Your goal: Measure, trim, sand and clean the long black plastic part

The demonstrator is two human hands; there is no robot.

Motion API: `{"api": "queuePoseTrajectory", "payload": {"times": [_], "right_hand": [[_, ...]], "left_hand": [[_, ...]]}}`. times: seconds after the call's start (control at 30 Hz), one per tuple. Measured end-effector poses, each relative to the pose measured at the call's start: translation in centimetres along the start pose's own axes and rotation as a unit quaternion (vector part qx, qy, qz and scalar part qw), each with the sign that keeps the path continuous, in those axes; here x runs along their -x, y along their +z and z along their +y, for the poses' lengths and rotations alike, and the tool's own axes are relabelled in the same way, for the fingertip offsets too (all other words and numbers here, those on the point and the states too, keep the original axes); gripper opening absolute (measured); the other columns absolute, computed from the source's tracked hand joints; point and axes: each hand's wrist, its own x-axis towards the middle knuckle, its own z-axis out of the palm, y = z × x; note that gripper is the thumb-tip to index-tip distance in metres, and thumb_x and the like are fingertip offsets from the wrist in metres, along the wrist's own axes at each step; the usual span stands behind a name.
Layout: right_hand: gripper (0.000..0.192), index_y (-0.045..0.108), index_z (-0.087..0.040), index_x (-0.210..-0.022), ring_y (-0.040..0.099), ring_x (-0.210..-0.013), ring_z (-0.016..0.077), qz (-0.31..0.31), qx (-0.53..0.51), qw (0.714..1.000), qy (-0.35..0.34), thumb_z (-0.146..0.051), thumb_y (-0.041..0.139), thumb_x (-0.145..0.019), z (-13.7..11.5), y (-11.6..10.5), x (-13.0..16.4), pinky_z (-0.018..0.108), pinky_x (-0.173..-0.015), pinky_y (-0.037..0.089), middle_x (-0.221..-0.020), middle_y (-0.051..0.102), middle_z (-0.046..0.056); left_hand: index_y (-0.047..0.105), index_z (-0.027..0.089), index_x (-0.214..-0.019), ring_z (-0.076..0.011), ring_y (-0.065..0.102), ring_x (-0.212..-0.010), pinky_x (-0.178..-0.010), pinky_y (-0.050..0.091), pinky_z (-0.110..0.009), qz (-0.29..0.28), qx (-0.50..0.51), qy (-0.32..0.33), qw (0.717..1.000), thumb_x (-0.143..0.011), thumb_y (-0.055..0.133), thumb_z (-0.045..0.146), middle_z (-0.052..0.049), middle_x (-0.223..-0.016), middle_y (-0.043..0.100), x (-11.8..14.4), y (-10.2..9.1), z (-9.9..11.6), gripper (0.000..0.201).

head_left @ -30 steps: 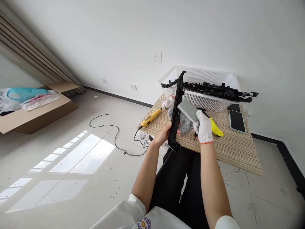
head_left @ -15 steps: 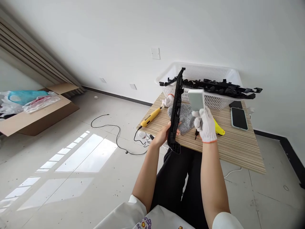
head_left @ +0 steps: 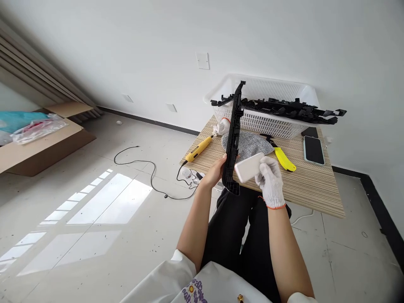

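Observation:
My bare left hand point(head_left: 217, 171) grips a long black plastic strip point(head_left: 234, 134) near its lower end and holds it upright over the near edge of the wooden table point(head_left: 312, 189). In a white knit glove, my right hand point(head_left: 269, 180) holds a pale grey block point(head_left: 249, 167), pressed flat against the strip's lower part. A grey glove point(head_left: 251, 144) lies on the table just behind the strip.
A white basket point(head_left: 268, 90) with several long black strips point(head_left: 284, 110) stands at the table's back. A yellow knife point(head_left: 285, 160), a phone point(head_left: 313, 150), a yellow corded tool point(head_left: 198, 150) and a white glove point(head_left: 223, 126) lie around. A cardboard box point(head_left: 41, 141) sits left.
My right hand brought the grey block down from the strip's middle, where it was raised half a second ago, to the strip's lower end. The left hand kept its hold.

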Motion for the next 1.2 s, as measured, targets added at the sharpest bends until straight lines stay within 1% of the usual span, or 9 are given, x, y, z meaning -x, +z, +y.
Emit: {"api": "queuePoseTrajectory", "payload": {"times": [0.07, 0.2, 0.3, 0.6, 0.7, 0.9, 1.0, 1.13, 1.2], "right_hand": [[0.03, 0.06, -0.024, -0.094, 0.048, -0.04, 0.0069, -0.048, 0.021, 0.998, 0.029, -0.039, 0.077, -0.074, -0.2, -0.1, -0.2, 0.018, -0.036, 0.036, -0.057, 0.053, -0.009], [0.024, 0.061, -0.024, -0.09, 0.047, -0.043, 0.005, -0.003, 0.014, 1.0, 0.003, -0.037, 0.074, -0.075, -0.6, -0.2, -0.1, 0.016, -0.038, 0.035, -0.064, 0.056, -0.007], [0.024, 0.063, -0.023, -0.087, 0.046, -0.042, 0.0054, -0.061, 0.05, 0.996, 0.047, -0.035, 0.076, -0.072, -0.6, -0.4, 0.0, 0.017, -0.037, 0.034, -0.061, 0.054, -0.007], [0.021, 0.064, -0.025, -0.092, 0.048, -0.045, 0.005, -0.004, 0.028, 1.0, -0.014, -0.037, 0.073, -0.077, -0.7, -0.2, 0.0, 0.017, -0.04, 0.036, -0.068, 0.058, -0.006], [0.026, 0.065, -0.024, -0.094, 0.052, -0.047, 0.0076, -0.085, 0.059, 0.994, 0.028, -0.037, 0.076, -0.075, -0.4, 0.6, 0.0, 0.018, -0.04, 0.036, -0.065, 0.058, -0.005], [0.027, 0.065, -0.023, -0.098, 0.055, -0.049, 0.0089, -0.117, 0.066, 0.991, 0.026, -0.038, 0.075, -0.078, 0.3, 1.0, -0.3, 0.018, -0.04, 0.035, -0.063, 0.058, -0.005], [0.026, 0.064, -0.025, -0.1, 0.051, -0.047, 0.0069, -0.034, 0.035, 0.999, -0.021, -0.039, 0.072, -0.081, 0.1, 0.7, -0.3, 0.018, -0.04, 0.034, -0.065, 0.059, -0.006], [0.025, 0.065, -0.024, -0.098, 0.051, -0.047, 0.0072, -0.082, 0.055, 0.995, 0.004, -0.036, 0.075, -0.078, 0.0, 0.6, -0.3, 0.018, -0.039, 0.034, -0.064, 0.058, -0.006], [0.023, 0.065, -0.025, -0.099, 0.05, -0.046, 0.0059, -0.044, 0.033, 0.998, -0.028, -0.036, 0.072, -0.081, 0.2, 0.6, -0.4, 0.017, -0.039, 0.033, -0.067, 0.058, -0.006]], "left_hand": [[0.071, 0.013, -0.122, -0.0214, 0.067, -0.076, -0.067, 0.05, -0.029, -0.004, -0.004, -0.006, 1.0, -0.086, 0.059, 0.065, -0.009, -0.09, 0.076, 0.0, -0.1, 0.0, 0.065], [0.07, 0.014, -0.125, -0.0219, 0.067, -0.079, -0.065, 0.049, -0.029, -0.007, 0.0, 0.0, 1.0, -0.086, 0.061, 0.065, -0.008, -0.088, 0.075, 0.1, -0.2, 0.0, 0.064], [0.069, 0.012, -0.126, -0.021, 0.067, -0.079, -0.064, 0.049, -0.028, -0.018, -0.002, 0.001, 1.0, -0.086, 0.059, 0.066, -0.009, -0.09, 0.075, 0.2, -0.1, 0.1, 0.068], [0.072, 0.013, -0.122, -0.0232, 0.068, -0.082, -0.064, 0.048, -0.029, 0.0, -0.001, 0.007, 1.0, -0.085, 0.061, 0.066, -0.008, -0.088, 0.075, 0.1, -0.2, -0.1, 0.066], [0.073, 0.013, -0.119, -0.0247, 0.069, -0.086, -0.07, 0.05, -0.03, 0.006, 0.003, 0.005, 1.0, -0.084, 0.064, 0.066, -0.009, -0.092, 0.077, 0.0, -0.1, -0.1, 0.064], [0.076, 0.014, -0.114, -0.0291, 0.069, -0.101, -0.082, 0.053, -0.034, 0.01, 0.019, 0.01, 1.0, -0.082, 0.068, 0.063, -0.009, -0.101, 0.077, -0.1, 0.1, -0.2, 0.059], [0.076, 0.014, -0.114, -0.029, 0.07, -0.094, -0.078, 0.053, -0.034, 0.014, 0.005, -0.001, 1.0, -0.082, 0.067, 0.064, -0.009, -0.099, 0.077, -0.1, -0.1, -0.3, 0.06], [0.076, 0.014, -0.111, -0.0287, 0.07, -0.098, -0.083, 0.053, -0.034, 0.01, 0.005, 0.015, 1.0, -0.082, 0.068, 0.063, -0.009, -0.1, 0.077, -0.2, -0.1, -0.3, 0.058], [0.077, 0.015, -0.107, -0.0286, 0.07, -0.098, -0.084, 0.053, -0.034, 0.015, 0.007, 0.019, 1.0, -0.082, 0.068, 0.063, -0.008, -0.097, 0.078, -0.2, -0.1, -0.3, 0.056]]}}
